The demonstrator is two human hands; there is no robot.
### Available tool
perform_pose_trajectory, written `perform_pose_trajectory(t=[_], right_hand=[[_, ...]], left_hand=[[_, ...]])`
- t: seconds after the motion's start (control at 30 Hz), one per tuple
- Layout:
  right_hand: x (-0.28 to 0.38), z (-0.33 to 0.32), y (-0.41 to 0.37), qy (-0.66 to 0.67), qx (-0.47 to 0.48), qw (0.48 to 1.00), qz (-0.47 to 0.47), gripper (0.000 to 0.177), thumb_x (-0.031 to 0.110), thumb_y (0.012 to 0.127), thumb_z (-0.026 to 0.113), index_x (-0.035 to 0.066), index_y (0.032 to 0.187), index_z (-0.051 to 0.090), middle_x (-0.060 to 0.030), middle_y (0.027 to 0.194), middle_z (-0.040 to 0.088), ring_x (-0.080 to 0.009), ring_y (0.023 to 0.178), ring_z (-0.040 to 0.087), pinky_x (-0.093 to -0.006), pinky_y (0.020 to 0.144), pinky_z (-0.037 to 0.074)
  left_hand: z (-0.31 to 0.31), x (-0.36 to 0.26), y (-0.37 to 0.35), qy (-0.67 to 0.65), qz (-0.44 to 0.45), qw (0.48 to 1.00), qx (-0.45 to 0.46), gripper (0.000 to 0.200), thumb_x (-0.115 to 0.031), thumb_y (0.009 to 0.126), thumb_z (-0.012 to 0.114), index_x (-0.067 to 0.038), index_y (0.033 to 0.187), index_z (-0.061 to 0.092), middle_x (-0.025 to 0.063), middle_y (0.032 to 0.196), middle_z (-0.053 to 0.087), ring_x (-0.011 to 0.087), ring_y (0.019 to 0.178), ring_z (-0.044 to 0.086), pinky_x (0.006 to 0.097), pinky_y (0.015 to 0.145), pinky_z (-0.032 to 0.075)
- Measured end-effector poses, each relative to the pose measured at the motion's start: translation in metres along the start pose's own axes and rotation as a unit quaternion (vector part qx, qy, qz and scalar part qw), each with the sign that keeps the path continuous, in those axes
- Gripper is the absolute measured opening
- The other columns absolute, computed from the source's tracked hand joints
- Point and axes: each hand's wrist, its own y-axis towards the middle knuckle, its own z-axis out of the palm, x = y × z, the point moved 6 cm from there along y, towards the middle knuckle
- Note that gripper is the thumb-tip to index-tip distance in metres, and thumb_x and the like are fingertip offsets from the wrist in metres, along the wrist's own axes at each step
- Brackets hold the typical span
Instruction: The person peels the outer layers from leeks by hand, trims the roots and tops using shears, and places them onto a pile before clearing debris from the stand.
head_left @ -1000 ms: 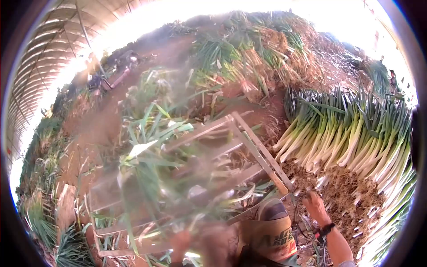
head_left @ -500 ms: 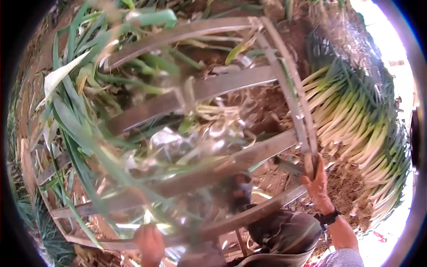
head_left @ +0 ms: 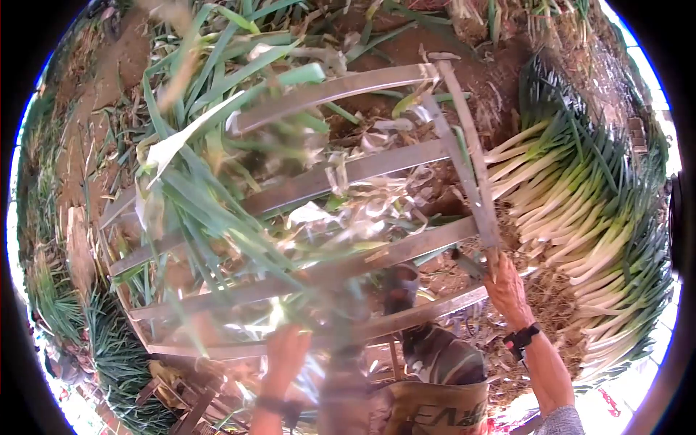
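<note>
A wooden slatted frame (head_left: 406, 250) spans the middle of the head view, tilted, with long slats joined by crosspieces at its right end. My right hand (head_left: 510, 296), a dark watch on its wrist, is closed around the frame's near right corner. Lower down, my left hand (head_left: 287, 355) is closed at the nearest slat; it is blurred and its fingertips are hidden. Long green onion leaves (head_left: 210, 196) lie over the frame's left part, some of them blurred close to the camera. Through the gaps show pale peelings (head_left: 362, 210) on the soil.
To the right lies a long row of green onions (head_left: 573, 217), white stalks and roots toward me. More green tops (head_left: 119, 355) are heaped at lower left. My knee in patterned trousers (head_left: 446, 355) is below the frame. Bare soil (head_left: 109, 94) shows at upper left.
The view has shifted, and the frame's right end now sits lower in it. My left hand appears higher and further right, with more forearm showing. Both hands stay at the frame.
</note>
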Motion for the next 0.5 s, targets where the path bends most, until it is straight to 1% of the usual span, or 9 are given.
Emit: perform_pose_trajectory(t=[0.13, 0.2, 0.23, 0.27, 0.33, 0.37, 0.43, 0.47, 0.5], right_hand=[[-0.007, -0.027, 0.0, 0.052, 0.001, 0.998, 0.029, 0.035, 0.01, 0.085, 0.058, 0.0, 0.118, 0.052, -0.0271, 0.108, 0.061, -0.0476, 0.099, 0.059, -0.054, 0.082, 0.049], [-0.018, -0.031, -0.008, 0.07, 0.017, 0.99, 0.12, 0.027, 0.007, 0.084, 0.058, 0.003, 0.111, 0.054, -0.0227, 0.096, 0.064, -0.0467, 0.087, 0.062, -0.055, 0.073, 0.049], [-0.035, -0.021, -0.019, 0.123, 0.004, 0.987, 0.106, 0.026, 0.006, 0.085, 0.058, 0.004, 0.111, 0.054, -0.021, 0.09, 0.064, -0.0462, 0.081, 0.062, -0.0535, 0.07, 0.05], [-0.049, -0.022, -0.038, 0.163, -0.008, 0.982, 0.099, 0.026, 0.007, 0.086, 0.059, 0.005, 0.111, 0.055, -0.0204, 0.086, 0.063, -0.0451, 0.078, 0.062, -0.0516, 0.069, 0.05], [-0.054, -0.037, -0.068, 0.193, -0.008, 0.977, 0.085, 0.024, 0.012, 0.088, 0.063, 0.006, 0.111, 0.057, -0.02, 0.083, 0.063, -0.0413, 0.075, 0.062, -0.0474, 0.067, 0.05], [-0.042, -0.053, -0.079, 0.184, 0.003, 0.98, 0.079, 0.025, 0.015, 0.089, 0.065, 0.006, 0.11, 0.057, -0.0203, 0.082, 0.062, -0.0385, 0.074, 0.063, -0.0452, 0.067, 0.05], [-0.006, -0.093, -0.104, 0.195, 0.026, 0.967, 0.161, 0.026, 0.023, 0.091, 0.068, 0.006, 0.109, 0.058, -0.0179, 0.082, 0.062, -0.0301, 0.075, 0.065, -0.0428, 0.065, 0.05], [-0.002, -0.098, -0.117, 0.26, 0.019, 0.933, 0.249, 0.027, 0.025, 0.092, 0.068, 0.005, 0.107, 0.059, -0.0154, 0.081, 0.062, -0.0258, 0.076, 0.065, -0.0424, 0.064, 0.05], [-0.002, -0.1, -0.129, 0.261, -0.001, 0.923, 0.282, 0.025, 0.025, 0.091, 0.067, 0.003, 0.102, 0.06, -0.0103, 0.077, 0.06, -0.0198, 0.072, 0.06, -0.0379, 0.06, 0.047]], left_hand=[[0.002, -0.032, -0.013, 0.057, 0.093, 0.993, 0.047, 0.051, -0.031, 0.083, 0.076, -0.005, 0.124, 0.062, 0.0141, 0.123, 0.062, 0.034, 0.115, 0.056, 0.0477, 0.1, 0.042], [0.013, -0.028, -0.013, 0.104, 0.086, 0.986, 0.095, 0.065, -0.027, 0.076, 0.081, -0.005, 0.131, 0.055, 0.014, 0.125, 0.06, 0.0349, 0.116, 0.055, 0.0488, 0.097, 0.042], [0.027, -0.015, -0.01, 0.14, 0.065, 0.974, 0.163, 0.059, -0.018, 0.074, 0.077, -0.005, 0.127, 0.055, 0.0143, 0.119, 0.061, 0.036, 0.111, 0.056, 0.0503, 0.094, 0.042], [0.036, -0.007, -0.011, 0.144, 0.088, 0.979, 0.118, 0.051, -0.01, 0.071, 0.074, -0.006, 0.119, 0.056, 0.0152, 0.113, 0.061, 0.0368, 0.106, 0.056, 0.0523, 0.091, 0.042], [0.06, 0.021, -0.004, 0.122, 0.08, 0.98, 0.132, 0.044, -0.015, 0.067, 0.074, -0.005, 0.106, 0.056, 0.0204, 0.105, 0.062, 0.0408, 0.099, 0.06, 0.0553, 0.083, 0.047], [0.047, 0.003, 0.0, 0.114, 0.142, 0.982, 0.048, 0.027, -0.011, 0.079, 0.067, -0.003, 0.105, 0.065, 0.0179, 0.087, 0.067, 0.0387, 0.078, 0.064, 0.0514, 0.068, 0.052], [0.046, 0.009, -0.006, 0.071, 0.139, 0.985, 0.072, 0.034, -0.012, 0.078, 0.065, 0.0, 0.109, 0.06, 0.0254, 0.094, 0.063, 0.0435, 0.092, 0.06, 0.0544, 0.082, 0.048], [0.045, 0.009, -0.003, 0.093, 0.075, 0.975, 0.189, 0.039, -0.012, 0.083, 0.062, 0.002, 0.119, 0.059, 0.0285, 0.106, 0.063, 0.044, 0.104, 0.058, 0.055, 0.091, 0.045], [0.043, 0.009, -0.004, 0.095, 0.064, 0.975, 0.192, 0.04, -0.012, 0.086, 0.061, 0.003, 0.123, 0.058, 0.0283, 0.111, 0.063, 0.0444, 0.108, 0.058, 0.055, 0.093, 0.045]])
